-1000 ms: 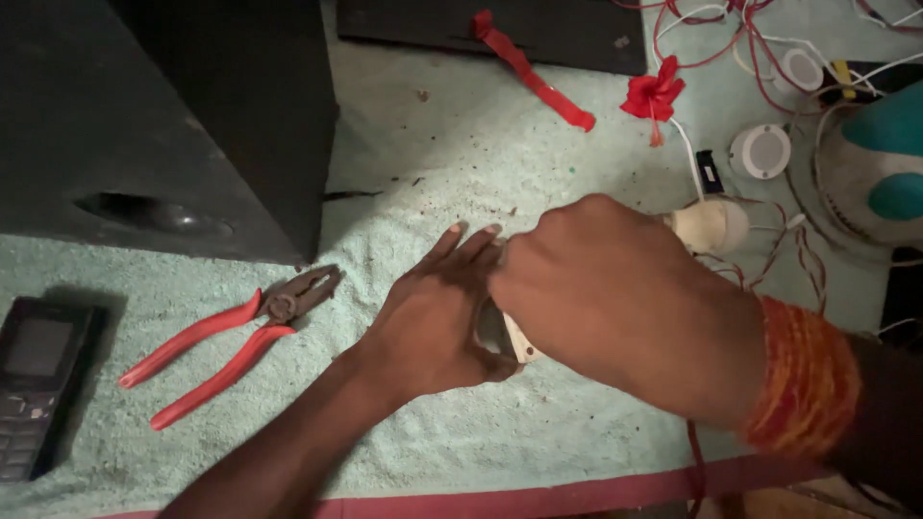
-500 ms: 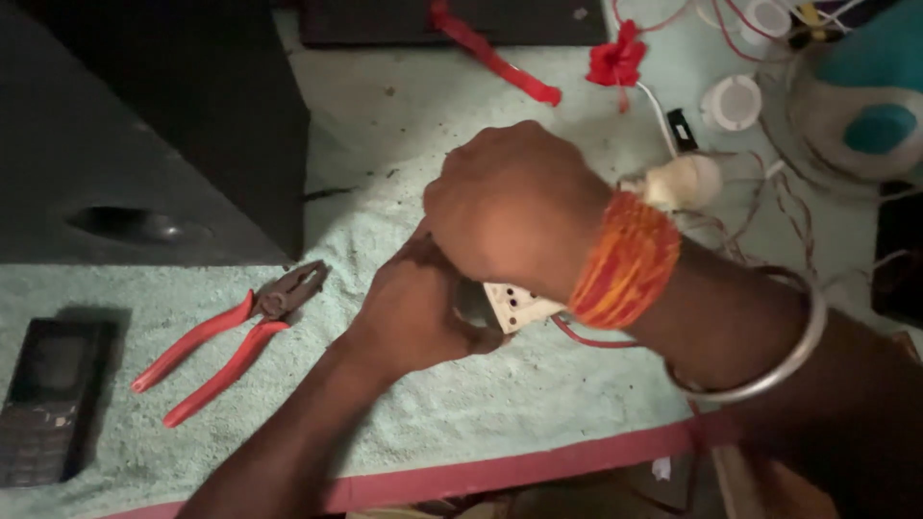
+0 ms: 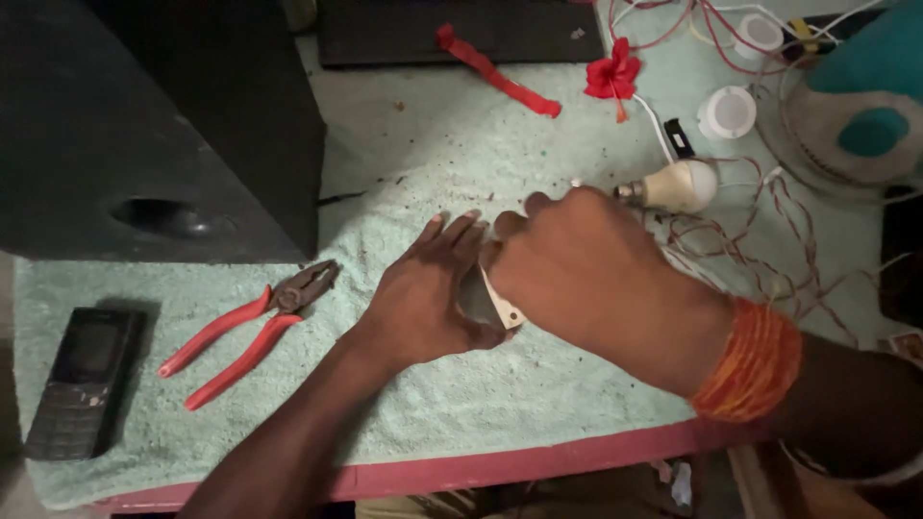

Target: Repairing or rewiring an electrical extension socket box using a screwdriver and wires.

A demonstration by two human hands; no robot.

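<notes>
At the near edge a red border runs along the tabletop (image 3: 538, 466), which is covered by a pale green towel (image 3: 288, 423). Both forearms come in over that edge. The left hand (image 3: 423, 293) lies with its fingers stretched out and pressed against a small white part (image 3: 500, 306), its thumb curled under the part's near side; its grip is therefore closed on the piece from the left. The right hand (image 3: 586, 264) comes in from the right, a band of orange threads (image 3: 750, 360) around its wrist, and covers the same white part from above, so its grip is clamped on the piece too, though its fingertips are hidden behind the knuckles. The white part sits between the two hands, just above the towel near the middle of the tabletop; most of it is covered, and only a corner shows. To the left, well apart from the hands, lie red-handled pliers (image 3: 245, 332) with shut tips, and farther left a dark mobile phone (image 3: 87, 380). Beyond the pliers stands a large black box (image 3: 154, 125). Behind the right hand lies a white bulb (image 3: 678, 185) amid thin red wires (image 3: 769, 245). Farther back are a red ribbon (image 3: 495, 72), a red flower (image 3: 612, 75) and a white round cap (image 3: 726, 112).
</notes>
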